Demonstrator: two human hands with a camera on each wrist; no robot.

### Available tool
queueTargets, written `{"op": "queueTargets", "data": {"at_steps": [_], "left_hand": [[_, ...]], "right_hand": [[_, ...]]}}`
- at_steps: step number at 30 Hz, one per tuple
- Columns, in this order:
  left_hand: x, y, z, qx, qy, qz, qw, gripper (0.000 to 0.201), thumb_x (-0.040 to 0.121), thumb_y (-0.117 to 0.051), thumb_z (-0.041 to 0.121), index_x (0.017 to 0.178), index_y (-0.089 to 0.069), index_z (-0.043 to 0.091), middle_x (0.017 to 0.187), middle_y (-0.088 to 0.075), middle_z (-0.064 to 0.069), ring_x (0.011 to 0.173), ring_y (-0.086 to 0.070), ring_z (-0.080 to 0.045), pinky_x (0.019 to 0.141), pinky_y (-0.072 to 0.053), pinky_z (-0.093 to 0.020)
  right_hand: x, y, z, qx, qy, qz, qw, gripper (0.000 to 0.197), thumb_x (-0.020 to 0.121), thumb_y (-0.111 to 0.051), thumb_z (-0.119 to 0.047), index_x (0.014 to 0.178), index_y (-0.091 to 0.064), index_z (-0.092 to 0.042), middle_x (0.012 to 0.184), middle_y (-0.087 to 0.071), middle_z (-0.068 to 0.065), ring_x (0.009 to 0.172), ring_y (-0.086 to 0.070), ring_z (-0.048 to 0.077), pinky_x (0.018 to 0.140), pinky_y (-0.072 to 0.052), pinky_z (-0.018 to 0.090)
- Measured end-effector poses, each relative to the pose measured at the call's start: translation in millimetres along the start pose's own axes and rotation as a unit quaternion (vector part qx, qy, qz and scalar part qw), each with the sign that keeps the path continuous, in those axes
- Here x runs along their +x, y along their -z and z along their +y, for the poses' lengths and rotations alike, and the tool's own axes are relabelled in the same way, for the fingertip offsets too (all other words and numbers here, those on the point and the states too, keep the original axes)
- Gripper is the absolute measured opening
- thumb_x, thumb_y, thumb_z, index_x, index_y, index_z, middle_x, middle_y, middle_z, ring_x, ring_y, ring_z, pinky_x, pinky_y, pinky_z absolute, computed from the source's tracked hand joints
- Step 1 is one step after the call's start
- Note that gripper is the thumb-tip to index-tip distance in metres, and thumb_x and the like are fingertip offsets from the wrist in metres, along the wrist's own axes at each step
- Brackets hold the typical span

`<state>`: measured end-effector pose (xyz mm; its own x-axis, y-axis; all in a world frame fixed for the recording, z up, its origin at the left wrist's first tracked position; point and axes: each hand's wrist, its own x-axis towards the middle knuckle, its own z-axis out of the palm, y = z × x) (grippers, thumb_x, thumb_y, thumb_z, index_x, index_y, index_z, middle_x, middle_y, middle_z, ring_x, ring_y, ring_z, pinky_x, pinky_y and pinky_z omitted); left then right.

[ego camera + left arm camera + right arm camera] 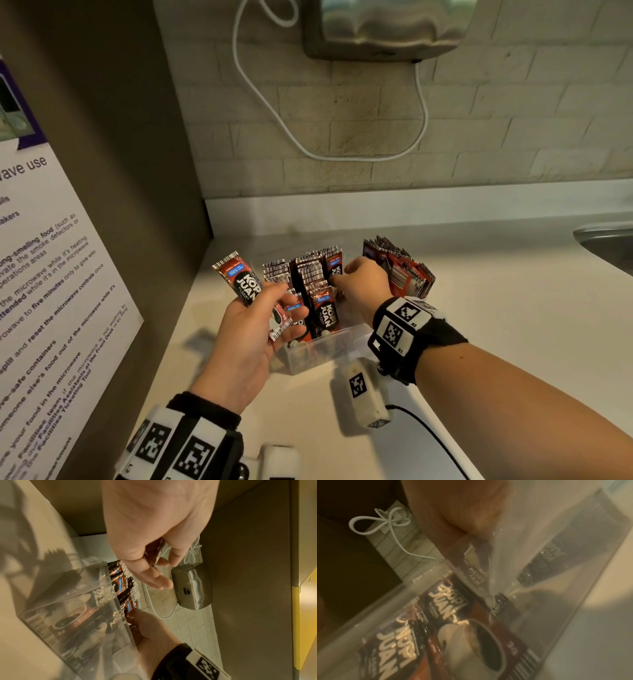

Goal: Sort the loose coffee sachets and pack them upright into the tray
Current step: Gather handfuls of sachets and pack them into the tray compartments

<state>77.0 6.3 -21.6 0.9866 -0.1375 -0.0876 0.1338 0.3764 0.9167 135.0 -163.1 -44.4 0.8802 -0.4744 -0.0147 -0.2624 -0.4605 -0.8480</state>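
Left hand (246, 329) clamps thin red-and-black foil coffee sachets (245, 286), light, floppy, slippery (pinch mid-body). Right hand (364, 286) reaches into the clear plastic tray (308, 356); whether its grip is clamped, I cannot tell.

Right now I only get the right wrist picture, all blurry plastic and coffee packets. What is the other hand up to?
Observer: The left hand holds at least two sachets fanned out, just left of the clear tray.
Visitor: Are all the other packets in front of me?
Observer: No. A second bunch stands upright past the right hand, on its right. I cannot tell whether it is inside the tray.
Visitor: And that white cord, where does it go?
Observer: The white cord loops down the brick wall and back up to a metal unit mounted above the counter.
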Motion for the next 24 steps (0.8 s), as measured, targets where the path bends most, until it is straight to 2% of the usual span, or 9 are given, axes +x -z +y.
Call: {"op": "queueTargets", "data": {"at_steps": [3,7,9,11,14,17,20,22,24], "left_hand": [[-1,0,4,-0.013,0.012,-0.009,1.000,0.017,0.096,-0.051,0.013,0.085,-0.063,0.009,0.075,-0.061,-0.006,0.066,-0.062,-0.017,0.046,-0.054,-0.025],[1,1,3,0.006,-0.006,-0.028,1.000,0.022,0.100,-0.047,0.016,0.101,-0.069,0.011,0.089,-0.063,-0.010,0.074,-0.056,-0.017,0.049,-0.054,-0.027],[1,1,0,0.026,-0.022,-0.045,0.998,0.021,0.096,-0.053,0.011,0.114,-0.064,0.016,0.099,-0.070,-0.009,0.082,-0.063,-0.020,0.049,-0.055,-0.026],[1,-1,-2,0.050,-0.044,-0.059,0.996,0.033,0.089,-0.062,0.004,0.115,-0.057,0.023,0.097,-0.074,-0.003,0.081,-0.071,-0.020,0.045,-0.053,-0.026],[2,-4,-4,0.088,-0.072,-0.064,0.991,0.044,0.082,-0.067,-0.003,0.112,-0.053,0.026,0.085,-0.075,0.003,0.072,-0.073,-0.017,0.045,-0.052,-0.026],[3,-4,-3,0.120,-0.097,-0.028,0.988,0.045,0.078,-0.074,0.003,0.111,-0.053,0.027,0.080,-0.068,0.005,0.070,-0.069,-0.011,0.048,-0.049,-0.022],[7,4,-4,0.123,-0.114,0.055,0.984,0.040,0.081,-0.074,0.014,0.112,-0.052,0.027,0.101,-0.056,0.000,0.081,-0.059,-0.009,0.055,-0.044,-0.019],[13,12,-9,0.134,-0.093,0.098,0.982,0.047,0.085,-0.070,0.017,0.122,-0.045,0.029,0.117,-0.050,0.001,0.090,-0.053,-0.007,0.062,-0.039,-0.025],[18,17,-15,0.137,-0.045,0.102,0.984,0.064,0.086,-0.067,0.015,0.138,-0.033,0.030,0.135,-0.041,0.001,0.105,-0.049,-0.012,0.072,-0.038,-0.030]], "right_hand": [[-5,5,-2,0.065,0.037,0.061,0.995,0.023,0.085,-0.065,-0.017,0.104,-0.057,-0.006,0.093,-0.063,0.005,0.079,-0.064,0.020,0.078,-0.056,0.036],[-27,26,-30,0.126,0.132,0.103,0.978,0.003,0.087,-0.059,-0.014,0.086,-0.061,-0.012,0.076,-0.061,-0.001,0.066,-0.056,0.012,0.066,-0.050,0.028],[-43,34,-46,0.169,0.132,0.007,0.977,0.011,0.086,-0.063,-0.017,0.079,-0.063,-0.008,0.069,-0.061,0.003,0.052,-0.050,0.009,0.055,-0.044,0.028],[-63,42,-58,0.181,0.108,-0.133,0.968,0.020,0.085,-0.068,-0.018,0.089,-0.064,0.001,0.068,-0.057,0.006,0.039,-0.043,0.003,0.042,-0.035,0.019],[-85,46,-62,0.169,0.108,-0.260,0.944,0.006,0.087,-0.063,-0.001,0.092,-0.065,0.001,0.058,-0.055,0.002,0.033,-0.041,0.001,0.035,-0.030,0.013],[-77,47,-58,0.225,0.089,-0.210,0.947,0.011,0.091,-0.057,0.000,0.089,-0.063,-0.009,0.062,-0.061,0.005,0.038,-0.050,0.008,0.038,-0.038,0.018],[-51,56,-53,0.307,0.044,-0.101,0.945,0.013,0.095,-0.049,0.000,0.098,-0.059,-0.008,0.077,-0.066,0.011,0.046,-0.061,0.012,0.044,-0.049,0.022],[-32,58,-45,0.272,0.035,-0.037,0.961,0.019,0.095,-0.043,0.006,0.099,-0.057,-0.006,0.080,-0.064,0.012,0.055,-0.062,0.016,0.054,-0.055,0.026],[-15,51,-34,0.192,0.015,-0.007,0.981,0.026,0.092,-0.038,0.010,0.100,-0.060,-0.002,0.082,-0.064,0.014,0.066,-0.063,0.024,0.070,-0.058,0.039]]}}
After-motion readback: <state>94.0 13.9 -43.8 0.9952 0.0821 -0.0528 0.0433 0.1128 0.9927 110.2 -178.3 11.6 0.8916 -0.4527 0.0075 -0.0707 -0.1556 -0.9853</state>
